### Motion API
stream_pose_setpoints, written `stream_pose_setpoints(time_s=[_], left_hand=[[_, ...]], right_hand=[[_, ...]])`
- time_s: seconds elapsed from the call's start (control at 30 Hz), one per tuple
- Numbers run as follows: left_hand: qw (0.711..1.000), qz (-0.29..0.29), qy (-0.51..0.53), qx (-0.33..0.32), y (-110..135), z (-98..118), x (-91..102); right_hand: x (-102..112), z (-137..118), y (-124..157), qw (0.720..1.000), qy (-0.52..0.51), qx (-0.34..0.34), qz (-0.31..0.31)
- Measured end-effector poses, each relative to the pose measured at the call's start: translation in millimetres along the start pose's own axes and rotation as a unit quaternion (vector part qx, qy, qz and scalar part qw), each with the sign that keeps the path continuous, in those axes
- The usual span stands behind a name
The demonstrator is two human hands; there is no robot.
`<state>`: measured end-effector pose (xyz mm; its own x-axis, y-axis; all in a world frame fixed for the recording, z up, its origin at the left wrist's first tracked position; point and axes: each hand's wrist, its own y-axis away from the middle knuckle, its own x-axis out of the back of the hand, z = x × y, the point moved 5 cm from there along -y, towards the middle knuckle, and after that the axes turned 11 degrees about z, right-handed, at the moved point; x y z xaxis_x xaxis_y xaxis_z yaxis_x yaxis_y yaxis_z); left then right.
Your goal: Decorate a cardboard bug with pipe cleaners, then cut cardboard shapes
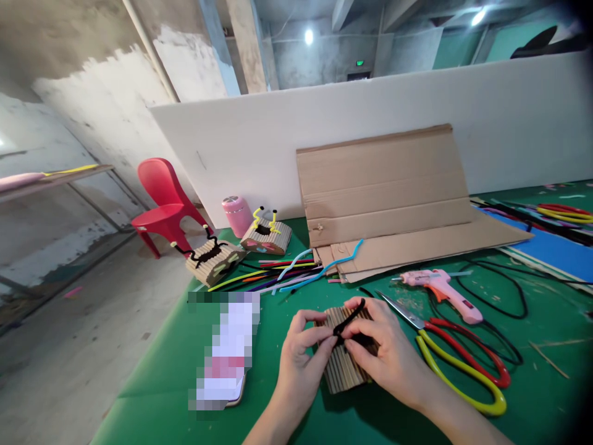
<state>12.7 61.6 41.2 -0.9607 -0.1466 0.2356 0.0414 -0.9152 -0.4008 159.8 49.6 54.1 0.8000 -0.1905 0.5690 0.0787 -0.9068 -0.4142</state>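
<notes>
Fingers of the left hand point(296, 349) and right hand point(393, 349) pinch a black fuzzy strip point(353, 316) at the ribbed block point(345, 374) over the bench point(157, 383), apparently shaping or fitting it; continuing calls for a steady hold. Farther off sits a black-feelered model point(222, 266).

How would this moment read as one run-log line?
left hand: pinching black pipe cleaner | right hand: at same pipe cleaner | beneath hands: ribbed block | right side: scissors, pink glue gun

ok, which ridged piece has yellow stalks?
The back piece, beside the pink cylinder; its stalks are yellow with dark tips. The left piece has mostly black stalks; the held piece, a black strip.
</notes>
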Motion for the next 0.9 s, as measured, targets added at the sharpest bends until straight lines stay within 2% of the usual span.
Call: stream_pose_setpoints(time_s=[0.2,0.4,0.67,0.9], left_hand=[[0.999,-0.026,0.014,0.018,-1.5,-2.9,1.2],[0.995,-0.081,0.029,0.048,-6.2,-3.5,-1.1],[0.992,-0.096,0.055,0.053,-8.2,-9.6,-2.9],[0.99,-0.12,0.044,0.061,-10.1,-5.0,-0.5]], right_hand=[[-0.8,0.9,0.9,1.0,-0.001,-0.002,-0.005],[-1.2,2.2,1.2,1.0,-0.004,0.007,0.003],[-1.7,4.3,1.7,1.0,-0.02,0.013,0.001],[0.4,2.0,1.0,0.999,-0.031,-0.005,-0.011]])
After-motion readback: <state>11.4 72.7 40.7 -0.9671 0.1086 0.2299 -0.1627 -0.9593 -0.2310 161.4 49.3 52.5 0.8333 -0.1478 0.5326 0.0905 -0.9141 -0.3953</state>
